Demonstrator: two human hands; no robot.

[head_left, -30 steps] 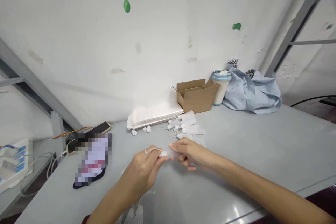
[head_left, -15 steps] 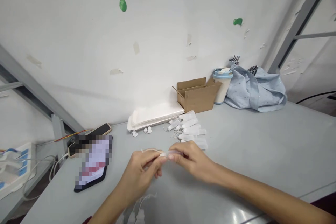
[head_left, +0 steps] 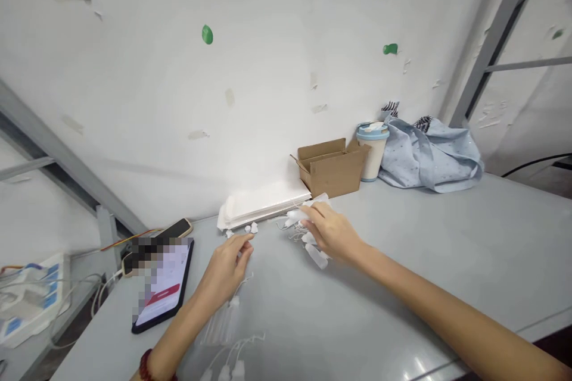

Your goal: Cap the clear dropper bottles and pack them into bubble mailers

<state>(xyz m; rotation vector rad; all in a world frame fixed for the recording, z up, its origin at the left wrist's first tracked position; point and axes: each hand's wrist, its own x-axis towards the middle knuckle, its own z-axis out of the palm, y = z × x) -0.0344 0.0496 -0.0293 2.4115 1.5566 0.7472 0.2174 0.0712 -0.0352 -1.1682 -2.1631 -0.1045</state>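
My left hand [head_left: 230,265] is just above the table, fingers bent and apart, with nothing visible in them. Its fingertips are close to several small white caps [head_left: 254,228]. At the pile of small frosted plastic tubes [head_left: 316,255], each with a white end and a thin cord, my right hand [head_left: 333,229] has its thumb and fingers closed around one tube [head_left: 297,215]. The hand covers part of the pile. More clear tubes with cords [head_left: 229,318] lie beside my left forearm, and others [head_left: 238,369] show at the bottom edge.
White flat packets [head_left: 263,202] lie along the wall beside an open cardboard box [head_left: 337,174]. Behind them are a lidded cup [head_left: 373,152] and a light blue cloth bag [head_left: 429,158]. On the left are two phones [head_left: 185,274] and a power strip [head_left: 36,303] with cables.
My hands have moved apart from the tube they held together. The left went left toward the caps, the right up to the pile. The view has shifted slightly.
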